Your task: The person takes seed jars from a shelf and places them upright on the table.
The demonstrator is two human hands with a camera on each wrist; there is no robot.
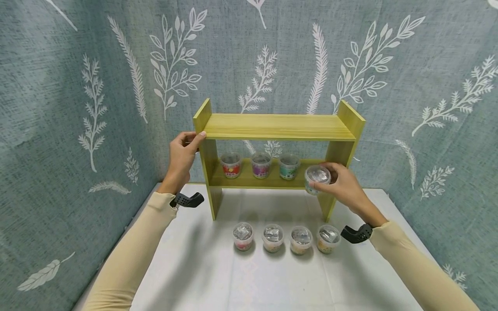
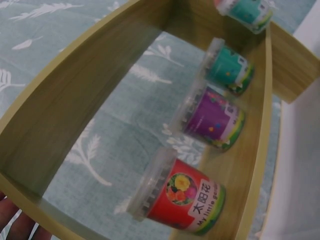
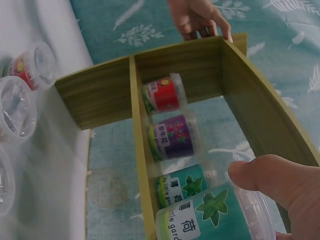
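My left hand (image 1: 182, 157) grips the left side panel of a yellow-green wooden shelf (image 1: 278, 126), its thumb on the panel's front edge near the upper board. My right hand (image 1: 342, 183) holds a teal-labelled plastic tub (image 3: 205, 215) with a clear lid at the right end of the lower board. That tub is tilted towards me. To its left on the same board stand a red tub (image 2: 186, 196), a purple tub (image 2: 212, 119) and another teal tub (image 2: 231, 70), evenly spaced. The right fingers behind the tub are partly hidden.
Several lidded tubs stand in a row on the white table before the shelf, among them a pink one (image 1: 243, 236) at the left and a yellow one (image 1: 328, 238) at the right. Patterned blue-green cloth (image 1: 288, 56) hangs behind and at both sides.
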